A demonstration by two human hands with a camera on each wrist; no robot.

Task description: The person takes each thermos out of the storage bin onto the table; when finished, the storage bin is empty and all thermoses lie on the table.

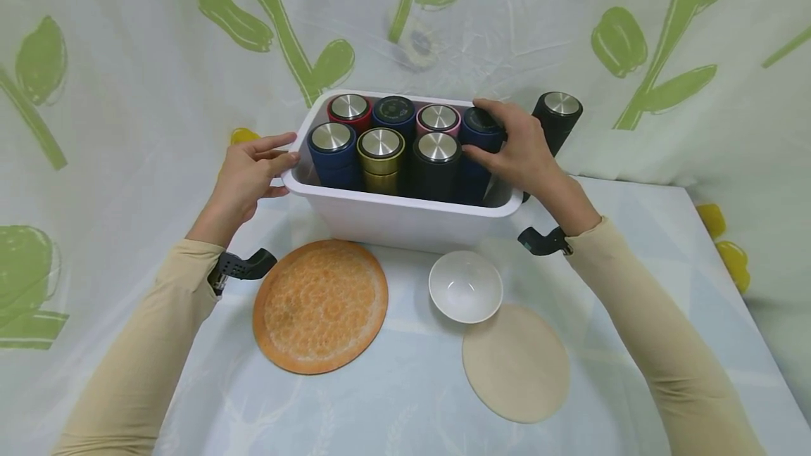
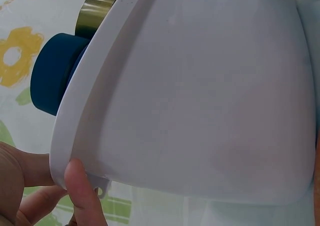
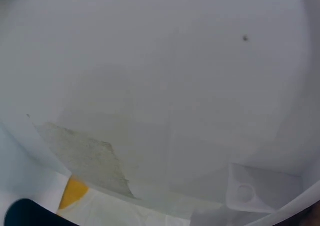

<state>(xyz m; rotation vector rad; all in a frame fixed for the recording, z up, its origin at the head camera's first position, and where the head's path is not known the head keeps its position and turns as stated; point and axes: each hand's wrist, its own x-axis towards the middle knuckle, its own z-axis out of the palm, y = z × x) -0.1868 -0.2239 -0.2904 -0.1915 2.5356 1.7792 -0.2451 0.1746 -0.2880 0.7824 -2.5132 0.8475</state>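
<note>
A white plastic bin [image 1: 399, 213] holds several upright thermos bottles with steel or dark lids, among them a gold one [image 1: 381, 153] and a black one [image 1: 437, 167]. At the bin's right end, my right hand [image 1: 522, 150] grips the top of a dark blue thermos [image 1: 484, 132] between thumb and fingers; its lower part is hidden inside. My left hand [image 1: 247, 171] holds the bin's left rim. In the left wrist view, its fingers [image 2: 82, 196] pinch the rim corner from both sides. The right wrist view is filled mostly by the bin's outer wall [image 3: 165, 86].
Another black thermos [image 1: 557, 118] stands outside the bin, behind its right end. In front lie a round orange-brown mat [image 1: 321, 307] and a round beige mat [image 1: 516, 364], with a white bowl [image 1: 465, 287] overlapping the beige one. A leaf-patterned curtain [image 1: 507, 34] hangs behind.
</note>
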